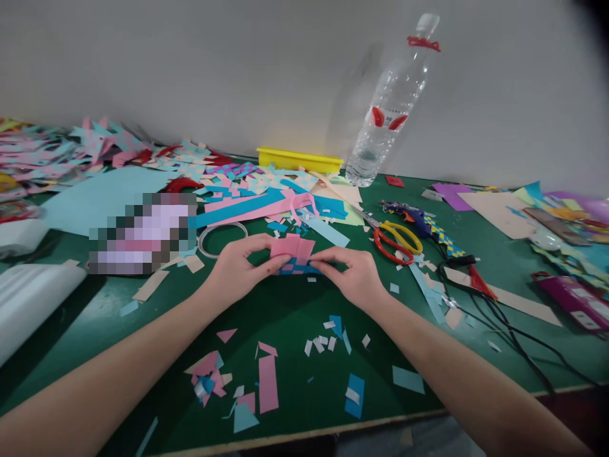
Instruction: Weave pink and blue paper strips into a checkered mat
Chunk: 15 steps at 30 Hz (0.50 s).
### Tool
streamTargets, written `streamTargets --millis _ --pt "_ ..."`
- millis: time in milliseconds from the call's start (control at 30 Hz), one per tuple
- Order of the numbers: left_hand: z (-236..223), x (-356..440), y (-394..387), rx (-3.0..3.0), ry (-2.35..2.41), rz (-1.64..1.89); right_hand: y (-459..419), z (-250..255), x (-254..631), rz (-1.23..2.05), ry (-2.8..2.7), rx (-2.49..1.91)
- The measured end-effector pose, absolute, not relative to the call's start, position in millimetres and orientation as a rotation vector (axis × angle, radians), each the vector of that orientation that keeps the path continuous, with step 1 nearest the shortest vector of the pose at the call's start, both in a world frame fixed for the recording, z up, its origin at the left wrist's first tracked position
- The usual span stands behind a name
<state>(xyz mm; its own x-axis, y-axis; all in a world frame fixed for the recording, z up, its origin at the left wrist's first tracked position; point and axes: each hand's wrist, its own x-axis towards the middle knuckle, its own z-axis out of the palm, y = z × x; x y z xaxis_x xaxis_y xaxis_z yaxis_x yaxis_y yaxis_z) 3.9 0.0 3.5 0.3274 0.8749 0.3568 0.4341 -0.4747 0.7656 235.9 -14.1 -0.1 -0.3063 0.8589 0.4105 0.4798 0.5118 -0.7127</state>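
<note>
Between my two hands, above the middle of the green table, is a small woven piece of pink and blue paper strips (294, 246). My left hand (247, 260) pinches its left side, thumb in front and fingers behind. At the right edge, the thumb and forefinger of my right hand (349, 270) are closed on it too. Some of its lower blue part shows between the hands; its back is hidden. Long blue and pink paper strips (247, 208) lie just behind it. Paper scraps (269, 384) in pink, blue and white are scattered in front of me.
Scissors with red and yellow handles (394, 241) lie right of my hands, near a glue gun (413, 219) and black cables (504, 324). A clear bottle (390, 108) leans against the wall beside a yellow tray (299, 160). Left are a tape ring (221, 240) and a pixelated phone (143, 238).
</note>
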Motion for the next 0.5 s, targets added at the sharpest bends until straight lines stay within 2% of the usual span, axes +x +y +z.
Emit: streamTargets --millis 500 --pt "4.7 4.1 -2.6 1.977 1.163 1.076 -15.0 1.8 234.9 0.397 -2.094 -1.043"
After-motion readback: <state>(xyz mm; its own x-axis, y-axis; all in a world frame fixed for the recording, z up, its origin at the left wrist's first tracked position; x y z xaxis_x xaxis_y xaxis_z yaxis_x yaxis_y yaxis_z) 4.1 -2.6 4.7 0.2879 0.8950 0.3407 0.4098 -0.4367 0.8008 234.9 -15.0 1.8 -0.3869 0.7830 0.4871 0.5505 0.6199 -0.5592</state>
